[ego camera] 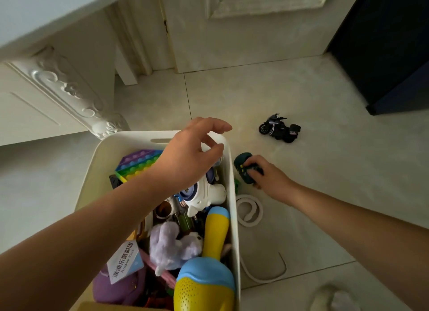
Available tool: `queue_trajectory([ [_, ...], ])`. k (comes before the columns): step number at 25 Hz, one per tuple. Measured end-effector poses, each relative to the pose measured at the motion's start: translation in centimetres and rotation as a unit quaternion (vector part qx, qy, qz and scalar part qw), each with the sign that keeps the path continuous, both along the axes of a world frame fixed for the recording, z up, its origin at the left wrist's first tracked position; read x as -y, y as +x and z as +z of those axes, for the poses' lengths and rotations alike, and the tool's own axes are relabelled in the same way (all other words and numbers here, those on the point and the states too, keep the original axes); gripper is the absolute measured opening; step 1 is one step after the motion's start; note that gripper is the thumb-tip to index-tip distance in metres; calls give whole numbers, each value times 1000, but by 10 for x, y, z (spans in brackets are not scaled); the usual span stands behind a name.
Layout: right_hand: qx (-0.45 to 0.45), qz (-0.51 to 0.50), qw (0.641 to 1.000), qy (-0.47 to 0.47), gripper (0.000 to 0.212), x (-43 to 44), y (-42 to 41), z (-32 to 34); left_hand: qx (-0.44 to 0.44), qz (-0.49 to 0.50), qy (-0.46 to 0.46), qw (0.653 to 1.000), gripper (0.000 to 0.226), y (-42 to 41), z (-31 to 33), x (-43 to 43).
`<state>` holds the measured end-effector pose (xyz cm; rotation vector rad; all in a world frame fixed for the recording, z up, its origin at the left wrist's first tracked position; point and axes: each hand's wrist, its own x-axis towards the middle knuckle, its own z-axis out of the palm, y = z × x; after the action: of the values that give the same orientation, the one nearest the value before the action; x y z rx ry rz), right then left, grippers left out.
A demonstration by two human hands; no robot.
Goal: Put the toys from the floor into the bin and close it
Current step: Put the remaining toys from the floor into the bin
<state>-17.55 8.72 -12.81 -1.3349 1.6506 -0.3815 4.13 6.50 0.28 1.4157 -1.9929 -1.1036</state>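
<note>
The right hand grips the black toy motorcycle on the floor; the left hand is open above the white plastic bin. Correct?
No. The head view shows the right hand gripping a dark green rounded toy on the floor; the black toy motorcycle lies untouched. The rest is right.

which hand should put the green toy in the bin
Right. The right hand already grips the green toy on the floor, close beside the bin. The left hand hovers empty over the bin.
</note>
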Motion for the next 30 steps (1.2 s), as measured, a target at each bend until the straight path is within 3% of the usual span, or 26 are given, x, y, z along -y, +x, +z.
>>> queue_trajectory([
  [5, 229, -99, 965, -84, 36, -22, 10, 101, 58, -66, -42, 995, 77, -6, 3, -10],
  [7, 275, -76, 949, -132, 38, -32, 20, 131, 21, -84, -62, 994, 93, -12, 9, -14],
  [9, 299, -42, 940, -160, 30, -36, 30, 143, -64, -75, -50, 994, 93, -15, 15, -16],
  [11, 234, -62, 945, -218, 22, -32, 34, 134, -124, -32, -30, 991, 81, -11, 20, -17],
  [13, 84, -104, 959, -248, 23, -16, 25, 98, -132, 9, -7, 991, 75, 1, 20, -18],
  [15, -83, -47, 981, -171, 27, 1, 15, 50, -128, 43, 21, 991, 73, 17, 14, -17],
  [18, -176, 149, 973, -23, 54, 17, 15, -27, -128, 75, 30, 988, 73, 32, 5, -12],
  [21, -176, 218, 960, 22, 74, 15, 40, -61, -131, 84, 24, 988, 73, 39, 3, -9],
  [25, -171, 128, 977, -23, 43, 0, 52, -69, -134, 93, 31, 986, 71, 53, 6, -11],
  [27, -126, 83, 986, -64, 45, -1, 49, -51, -116, 96, 24, 988, 69, 63, 11, -16],
  [30, -60, -90, 986, -128, 42, 11, 41, 15, -79, 65, 23, 995, 69, 80, 20, -30],
])
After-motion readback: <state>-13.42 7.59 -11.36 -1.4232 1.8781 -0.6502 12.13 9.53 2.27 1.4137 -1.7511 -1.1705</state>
